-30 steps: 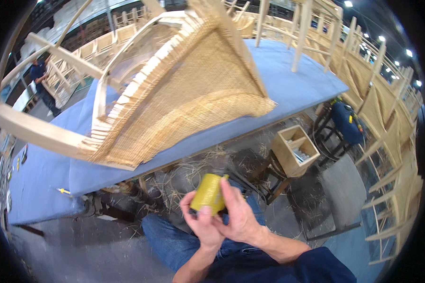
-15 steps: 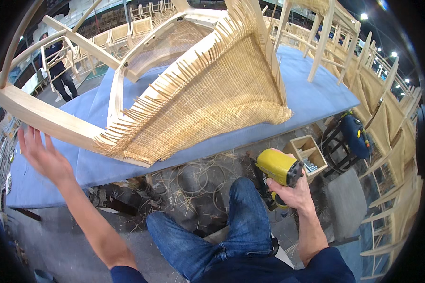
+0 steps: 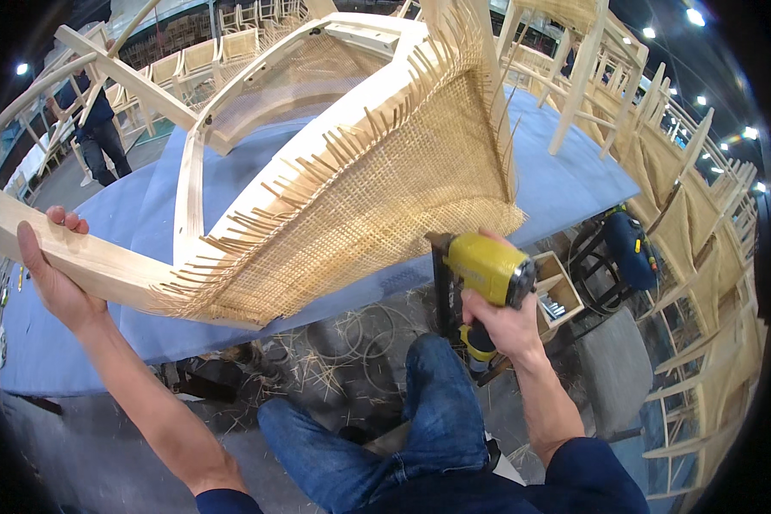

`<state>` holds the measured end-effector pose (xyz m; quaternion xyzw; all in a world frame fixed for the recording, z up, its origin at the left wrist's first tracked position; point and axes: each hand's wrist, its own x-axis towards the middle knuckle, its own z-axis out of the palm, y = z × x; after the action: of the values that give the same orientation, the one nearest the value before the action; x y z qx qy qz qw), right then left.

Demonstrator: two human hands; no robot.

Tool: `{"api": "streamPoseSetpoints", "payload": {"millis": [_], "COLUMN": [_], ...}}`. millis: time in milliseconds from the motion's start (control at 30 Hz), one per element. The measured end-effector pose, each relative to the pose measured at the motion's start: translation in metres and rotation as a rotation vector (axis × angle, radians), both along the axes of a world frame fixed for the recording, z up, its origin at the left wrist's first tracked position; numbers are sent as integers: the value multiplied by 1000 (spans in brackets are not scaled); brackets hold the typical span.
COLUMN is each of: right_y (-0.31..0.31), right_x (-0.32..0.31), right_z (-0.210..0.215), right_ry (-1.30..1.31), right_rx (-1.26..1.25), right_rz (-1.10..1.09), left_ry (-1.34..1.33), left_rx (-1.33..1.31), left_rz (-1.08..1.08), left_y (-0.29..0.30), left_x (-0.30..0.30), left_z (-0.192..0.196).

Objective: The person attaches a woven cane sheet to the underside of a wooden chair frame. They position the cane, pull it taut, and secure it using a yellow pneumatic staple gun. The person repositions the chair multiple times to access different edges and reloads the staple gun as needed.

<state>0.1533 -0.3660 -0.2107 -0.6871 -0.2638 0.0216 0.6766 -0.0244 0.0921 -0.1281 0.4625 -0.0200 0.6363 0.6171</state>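
A pale wooden chair frame (image 3: 103, 257) lies tipped over on a blue padded table, with woven cane webbing (image 3: 377, 197) across one side. Loose cane ends stick out in a fringe along the webbing's edge. My left hand (image 3: 64, 274) is wrapped round the wooden leg at the left, thumb on the near side and fingertips showing over the far side. My right hand (image 3: 504, 321) grips a yellow and black pneumatic stapler (image 3: 487, 267). The stapler's nose points left and overlaps the lower right of the webbing in view; whether it touches, I cannot tell.
The blue padded table (image 3: 565, 171) carries another chair (image 3: 578, 77) at the far right. A wooden box (image 3: 564, 291) of staple strips and a dark blue stool (image 3: 630, 248) stand right. Cane scraps and coils litter the floor (image 3: 334, 377). A person (image 3: 98, 128) stands far left.
My left hand has closed round the wooden leg, where its fingers were spread beside it before. My right hand has brought the stapler up and left toward the webbing.
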Motion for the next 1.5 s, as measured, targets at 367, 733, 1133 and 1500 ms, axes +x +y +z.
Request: {"api": "streamPoseSetpoints", "payload": {"millis": [367, 733, 1133, 1500], "right_y": [25, 30, 26, 34], "right_x": [19, 23, 16, 13], "right_z": [12, 10, 13, 11], "right_ry": [53, 148, 60, 71], "right_rx": [15, -18, 26, -87], "right_rz": [-44, 52, 68, 53], "left_ry": [22, 35, 44, 32], "left_rx": [-5, 34, 4, 10], "left_rz": [47, 26, 64, 59], "left_y": [16, 11, 1, 7], "left_x": [-8, -12, -3, -7], "left_z": [-3, -2, 0, -4]}}
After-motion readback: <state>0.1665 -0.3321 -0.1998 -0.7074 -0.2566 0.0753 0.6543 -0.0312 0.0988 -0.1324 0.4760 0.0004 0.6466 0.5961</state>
